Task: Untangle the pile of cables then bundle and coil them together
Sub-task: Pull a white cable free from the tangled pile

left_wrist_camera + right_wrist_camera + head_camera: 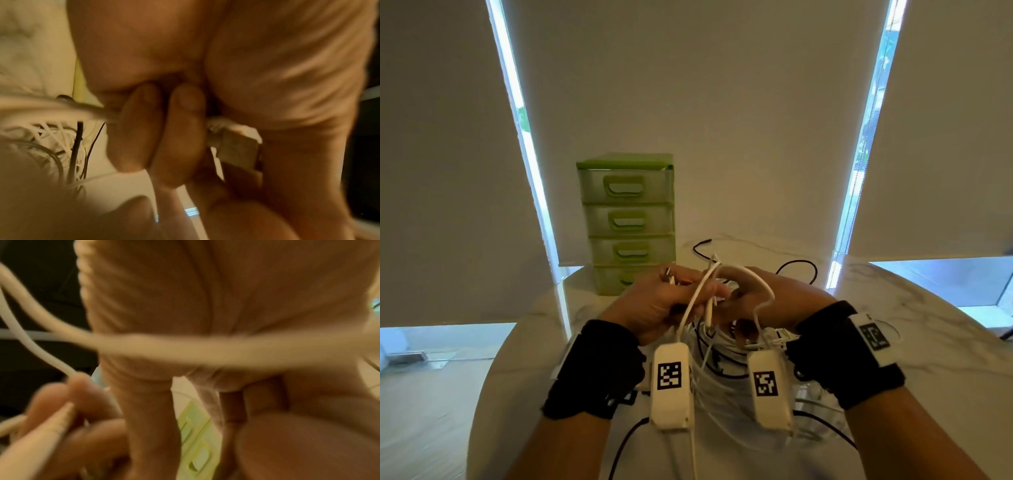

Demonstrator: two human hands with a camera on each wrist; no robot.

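I hold both hands together above the middle of the table. My left hand (681,296) grips a bunch of white cables (700,291); in the left wrist view its fingers (141,129) curl round them beside a USB plug (236,149). My right hand (748,296) meets it from the right, fingers curled on the same bunch. A white cable loop (751,275) arches over that hand and lies across its palm (205,348). The tangled pile of white and black cables (722,363) lies on the table beneath both hands, partly hidden by them.
A green plastic drawer unit (628,219) stands at the back of the marble table (928,342), just behind my left hand. Loose black cable ends (801,265) trail behind my hands. The round table edge curves close on the left.
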